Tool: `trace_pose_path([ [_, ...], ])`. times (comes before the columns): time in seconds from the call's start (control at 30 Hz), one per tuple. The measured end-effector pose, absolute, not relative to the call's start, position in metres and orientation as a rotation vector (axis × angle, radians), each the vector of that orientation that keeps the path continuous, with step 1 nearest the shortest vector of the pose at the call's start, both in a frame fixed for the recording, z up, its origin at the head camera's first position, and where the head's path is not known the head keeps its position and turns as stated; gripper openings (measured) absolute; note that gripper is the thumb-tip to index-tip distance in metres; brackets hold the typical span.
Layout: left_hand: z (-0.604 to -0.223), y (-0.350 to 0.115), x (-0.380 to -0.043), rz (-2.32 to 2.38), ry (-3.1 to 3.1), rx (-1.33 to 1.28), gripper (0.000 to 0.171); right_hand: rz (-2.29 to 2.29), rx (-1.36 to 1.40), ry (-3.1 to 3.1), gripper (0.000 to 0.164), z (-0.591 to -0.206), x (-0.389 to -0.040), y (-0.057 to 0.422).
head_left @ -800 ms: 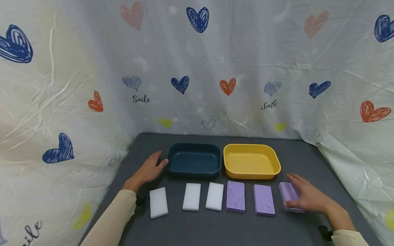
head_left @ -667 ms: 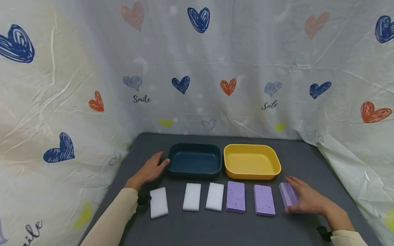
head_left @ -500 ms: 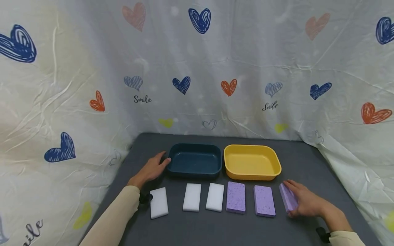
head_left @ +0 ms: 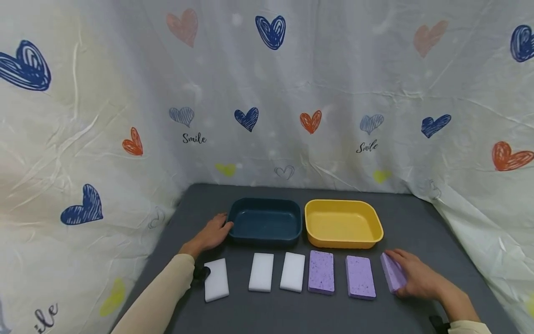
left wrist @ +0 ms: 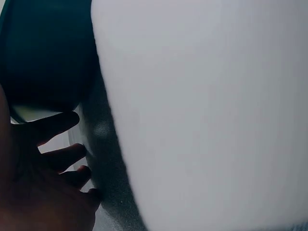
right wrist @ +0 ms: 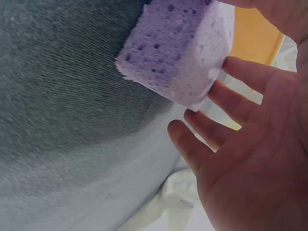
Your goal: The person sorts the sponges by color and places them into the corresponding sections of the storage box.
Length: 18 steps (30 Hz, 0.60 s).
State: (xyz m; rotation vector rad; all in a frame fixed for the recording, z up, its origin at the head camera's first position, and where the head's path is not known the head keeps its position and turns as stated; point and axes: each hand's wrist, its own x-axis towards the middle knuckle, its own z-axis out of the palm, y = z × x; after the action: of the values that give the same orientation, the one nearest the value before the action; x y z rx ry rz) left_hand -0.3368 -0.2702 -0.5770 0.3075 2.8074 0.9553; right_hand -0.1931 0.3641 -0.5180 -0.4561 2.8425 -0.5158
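At the right end of the row, my right hand [head_left: 421, 278] grips a purple sponge [head_left: 393, 273] between thumb and fingers. In the right wrist view the pitted sponge [right wrist: 168, 53] sits tilted against the fingertips [right wrist: 236, 65]. My left hand [head_left: 210, 235] is at the left side of a dark blue tray [head_left: 264, 242], its fingers fairly straight and seemingly touching the wall. The left wrist view has those fingers [left wrist: 60, 156] beside the tray's corner; a white sponge [left wrist: 207, 115] fills most of that view. That white sponge [head_left: 217, 280] lies just under the left wrist.
A yellow tray [head_left: 344, 242] stands right of the blue one. Between the hands lie two more white sponges [head_left: 261, 272] and two more purple sponges [head_left: 321, 272], spaced along the dark grey table [head_left: 308, 317]. A heart-print curtain [head_left: 275, 79] hangs behind and at both sides.
My right fingers have closed around the purple sponge and it has tipped up onto its side. The left hand has moved slightly right, up to the blue tray.
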Motion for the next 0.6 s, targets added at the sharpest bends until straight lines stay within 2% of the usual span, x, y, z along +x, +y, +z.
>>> trace_pose_path([
  [0.07,-0.583,-0.272,-0.341,0.944,2.805,0.301,0.12,-0.528,-0.449,2.849,0.106,-0.52,-0.191,0.365],
  [0.43,-0.576,-0.266,-0.336,0.955,2.81,0.339,0.094,-0.503,-0.44,2.867,0.104,-0.515,-0.188,0.362],
  [0.6,-0.574,-0.265,-0.334,0.948,2.794,0.34,0.092,-0.459,-0.354,2.839,0.106,-0.496,-0.193,0.36],
])
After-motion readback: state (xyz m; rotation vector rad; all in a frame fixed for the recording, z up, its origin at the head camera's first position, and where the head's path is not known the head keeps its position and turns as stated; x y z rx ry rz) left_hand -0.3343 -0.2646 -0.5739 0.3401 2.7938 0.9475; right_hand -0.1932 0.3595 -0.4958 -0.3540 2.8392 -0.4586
